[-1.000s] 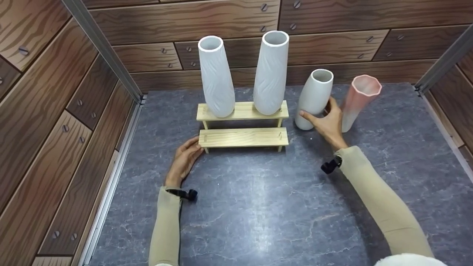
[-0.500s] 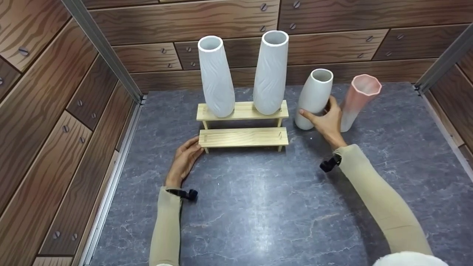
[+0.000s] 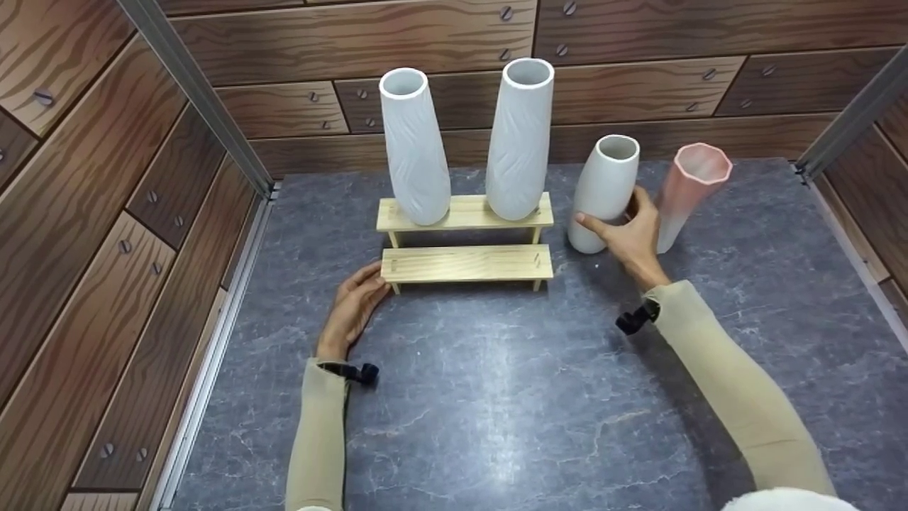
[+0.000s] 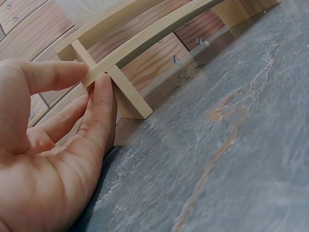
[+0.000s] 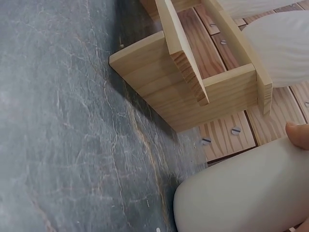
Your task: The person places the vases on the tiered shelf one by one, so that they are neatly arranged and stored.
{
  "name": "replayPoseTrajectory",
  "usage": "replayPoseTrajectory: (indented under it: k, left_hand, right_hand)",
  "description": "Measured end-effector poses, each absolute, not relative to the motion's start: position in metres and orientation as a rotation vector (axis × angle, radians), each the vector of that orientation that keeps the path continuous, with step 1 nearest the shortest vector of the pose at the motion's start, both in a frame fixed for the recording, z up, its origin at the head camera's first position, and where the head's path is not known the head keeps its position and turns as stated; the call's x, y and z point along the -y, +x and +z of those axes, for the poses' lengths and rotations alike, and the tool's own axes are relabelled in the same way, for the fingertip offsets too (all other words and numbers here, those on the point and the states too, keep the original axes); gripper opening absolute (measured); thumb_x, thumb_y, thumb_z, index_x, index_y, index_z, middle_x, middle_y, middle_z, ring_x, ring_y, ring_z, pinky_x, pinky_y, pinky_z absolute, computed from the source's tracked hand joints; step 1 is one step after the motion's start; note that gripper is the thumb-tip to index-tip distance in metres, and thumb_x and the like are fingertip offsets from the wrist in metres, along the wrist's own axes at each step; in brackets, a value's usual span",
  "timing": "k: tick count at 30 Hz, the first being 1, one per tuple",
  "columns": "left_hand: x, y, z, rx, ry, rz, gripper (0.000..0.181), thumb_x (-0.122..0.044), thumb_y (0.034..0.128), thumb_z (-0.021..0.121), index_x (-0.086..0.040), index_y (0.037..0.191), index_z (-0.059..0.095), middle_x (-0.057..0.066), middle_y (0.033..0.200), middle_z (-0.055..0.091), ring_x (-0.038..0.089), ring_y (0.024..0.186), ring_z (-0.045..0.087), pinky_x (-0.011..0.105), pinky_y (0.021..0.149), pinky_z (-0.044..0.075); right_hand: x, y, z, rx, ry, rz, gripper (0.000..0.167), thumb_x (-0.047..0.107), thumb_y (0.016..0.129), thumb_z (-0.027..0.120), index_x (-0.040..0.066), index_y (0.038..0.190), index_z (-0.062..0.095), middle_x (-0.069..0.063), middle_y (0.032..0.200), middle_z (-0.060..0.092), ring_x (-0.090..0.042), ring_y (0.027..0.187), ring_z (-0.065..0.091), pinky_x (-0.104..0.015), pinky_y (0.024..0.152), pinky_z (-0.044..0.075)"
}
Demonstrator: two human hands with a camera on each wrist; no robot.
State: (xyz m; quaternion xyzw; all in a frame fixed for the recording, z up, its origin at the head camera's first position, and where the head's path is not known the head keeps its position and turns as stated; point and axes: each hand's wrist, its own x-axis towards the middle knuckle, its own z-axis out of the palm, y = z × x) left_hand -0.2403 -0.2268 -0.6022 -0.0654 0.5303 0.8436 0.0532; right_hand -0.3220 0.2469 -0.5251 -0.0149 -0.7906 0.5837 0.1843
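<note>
My left hand (image 3: 352, 309) pinches the left end of the lower step of a two-step wooden stand (image 3: 468, 264), thumb and fingertips at its edge in the left wrist view. On the upper step stand two tall white vases, a left one (image 3: 418, 156) and a right one (image 3: 521, 142), both with a wavy relief. To the right of the stand, my right hand (image 3: 631, 231) grips a smooth, shorter white vase (image 3: 601, 188), its thumb across the front and the other fingers partly hidden behind. That vase is upright, its base on or just above the tabletop; I cannot tell which.
A pink-and-white fluted vase (image 3: 699, 177) stands just right of my right hand, close to its fingers. The dark marbled tabletop (image 3: 496, 397) spreads in front of the stand. Wood-patterned walls (image 3: 440, 106) with metal corner posts surround the back and sides.
The smooth white vase and my right hand have shifted very slightly toward me. My left hand, the stand and the other vases look unmoved.
</note>
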Motion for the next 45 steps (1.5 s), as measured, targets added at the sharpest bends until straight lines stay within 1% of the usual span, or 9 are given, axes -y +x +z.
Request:
replayPoseTrajectory:
  k: [6, 11, 18, 23, 28, 35, 42, 45]
  left_hand:
    - [0.227, -0.24, -0.601, -1.6, -0.202, 2.575, 0.053, 0.008, 0.1046, 0.056, 0.012, 0.155, 0.044, 0.017, 0.142, 0.061, 0.015, 0.116, 0.07, 0.025, 0.103, 0.059]
    - [0.227, -0.24, -0.602, -1.612, -0.188, 2.553, 0.053, 0.008, 0.1051, 0.055, 0.011, 0.157, 0.043, 0.018, 0.144, 0.059, 0.015, 0.117, 0.069, 0.025, 0.104, 0.059]
    - [0.227, -0.241, -0.601, -1.591, -0.201, 2.567, 0.052, 0.007, 0.1049, 0.056, 0.009, 0.155, 0.046, 0.018, 0.143, 0.06, 0.016, 0.117, 0.07, 0.026, 0.104, 0.059]
    - [0.227, -0.241, -0.601, -1.6, -0.183, 2.569, 0.053, 0.008, 0.1046, 0.055, 0.012, 0.156, 0.043, 0.018, 0.142, 0.061, 0.015, 0.115, 0.07, 0.026, 0.104, 0.059]
    - [0.226, -0.24, -0.601, -1.599, -0.186, 2.576, 0.053, 0.008, 0.1042, 0.056, 0.013, 0.156, 0.043, 0.018, 0.142, 0.061, 0.015, 0.115, 0.071, 0.026, 0.103, 0.06]
    - [0.227, -0.24, -0.601, -1.599, -0.188, 2.574, 0.054, 0.007, 0.1042, 0.057, 0.011, 0.156, 0.043, 0.017, 0.142, 0.062, 0.015, 0.116, 0.07, 0.027, 0.105, 0.059]
    - [0.228, -0.24, -0.601, -1.606, -0.188, 2.555, 0.053, 0.005, 0.1053, 0.058, 0.01, 0.156, 0.044, 0.015, 0.142, 0.062, 0.015, 0.117, 0.07, 0.027, 0.106, 0.059]
    - [0.228, -0.239, -0.601, -1.608, -0.188, 2.556, 0.054, 0.005, 0.1052, 0.059, 0.01, 0.156, 0.044, 0.016, 0.142, 0.062, 0.015, 0.117, 0.07, 0.027, 0.106, 0.059]
  right_hand:
    - [-0.248, -0.313, -0.525, 2.232, 0.018, 1.61, 0.08, 0.015, 0.073, 0.099, -0.001, 0.14, 0.06, -0.018, 0.134, 0.068, -0.024, 0.122, 0.065, -0.037, 0.108, 0.055]
    - [-0.25, -0.303, -0.519, 2.245, 0.041, 1.591, 0.078, 0.016, 0.073, 0.1, -0.001, 0.139, 0.061, -0.018, 0.13, 0.069, -0.021, 0.117, 0.066, -0.034, 0.102, 0.057]
    - [-0.251, -0.289, -0.506, 2.239, 0.047, 1.622, 0.075, 0.011, 0.073, 0.099, 0.001, 0.138, 0.062, -0.014, 0.127, 0.069, -0.013, 0.112, 0.065, -0.026, 0.096, 0.056]
    - [-0.243, -0.273, -0.491, 2.243, 0.055, 1.657, 0.074, 0.004, 0.074, 0.097, 0.0, 0.138, 0.06, -0.01, 0.125, 0.068, -0.013, 0.111, 0.065, -0.025, 0.096, 0.056]
    - [-0.235, -0.256, -0.477, 2.243, 0.102, 1.687, 0.074, 0.002, 0.074, 0.095, -0.002, 0.139, 0.059, -0.008, 0.123, 0.068, -0.014, 0.11, 0.065, -0.023, 0.094, 0.057]
    - [-0.232, -0.253, -0.481, 2.264, 0.168, 1.678, 0.082, 0.008, 0.072, 0.099, 0.006, 0.143, 0.06, -0.006, 0.125, 0.069, -0.015, 0.111, 0.066, -0.024, 0.095, 0.058]
    - [-0.221, -0.246, -0.476, 2.268, 0.235, 1.7, 0.083, 0.013, 0.071, 0.101, 0.009, 0.143, 0.061, -0.007, 0.126, 0.07, -0.016, 0.112, 0.068, -0.028, 0.095, 0.06]
    - [-0.214, -0.244, -0.474, 2.276, 0.257, 1.705, 0.082, 0.014, 0.071, 0.102, 0.009, 0.143, 0.062, -0.008, 0.126, 0.071, -0.016, 0.112, 0.068, -0.028, 0.094, 0.06]
